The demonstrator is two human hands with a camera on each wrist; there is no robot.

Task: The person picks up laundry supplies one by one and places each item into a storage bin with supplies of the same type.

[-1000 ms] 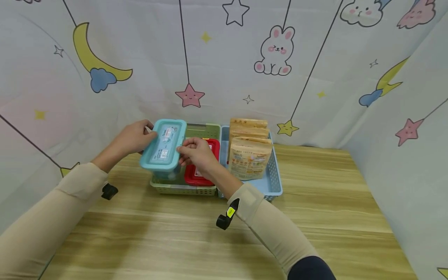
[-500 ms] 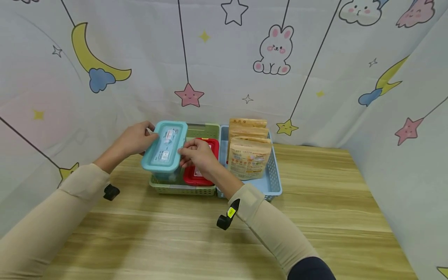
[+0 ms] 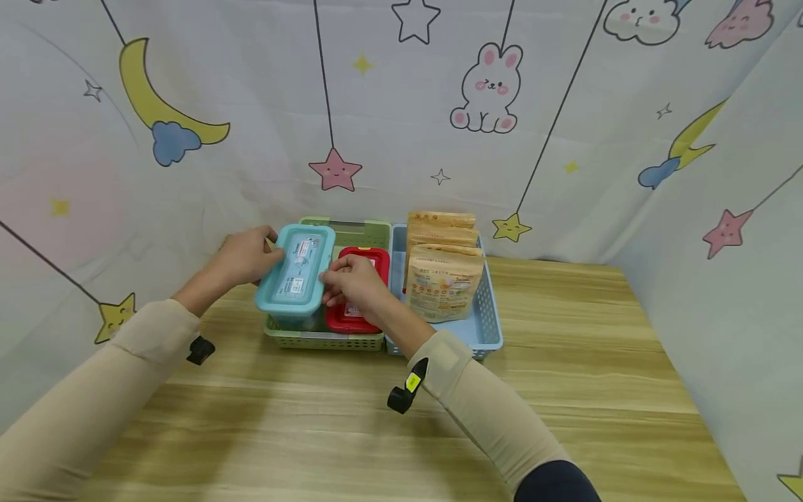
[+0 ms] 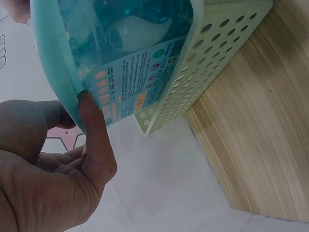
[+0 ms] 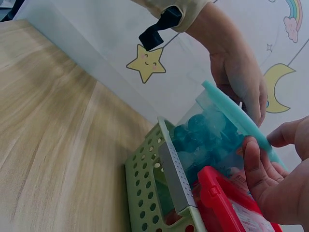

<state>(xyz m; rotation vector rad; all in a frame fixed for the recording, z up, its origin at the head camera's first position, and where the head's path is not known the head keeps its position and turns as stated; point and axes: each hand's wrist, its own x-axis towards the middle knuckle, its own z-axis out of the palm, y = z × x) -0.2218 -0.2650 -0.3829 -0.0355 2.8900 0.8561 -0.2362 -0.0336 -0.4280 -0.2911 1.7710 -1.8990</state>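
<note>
A clear plastic box with a turquoise lid point(image 3: 297, 268) sits tilted, partly inside the green perforated basket point(image 3: 332, 341). Blue rounded pieces point(image 5: 200, 133) show through its wall. My left hand point(image 3: 241, 258) pinches the lid's left rim, thumb above and fingers below, as the left wrist view point(image 4: 63, 169) of that hand shows. On the opposite rim, my right hand point(image 3: 356, 284) pinches the lid between thumb and fingers. Beside it in the same basket lies a red-lidded box point(image 3: 351, 322), partly hidden by the right hand. The turquoise-lidded box's underside is hidden in the head view.
A light blue basket point(image 3: 492, 314) adjoins the green one on the right, with several tan pouches point(image 3: 444, 286) standing in it. The wooden table point(image 3: 564, 348) extends in front and to the right. A printed cloth backdrop point(image 3: 401, 139) rises close behind the baskets.
The turquoise-lidded box has come down slightly into the green basket, with both hands keeping their pinch on its rim. The head view has shifted a little; the pouches stay put.
</note>
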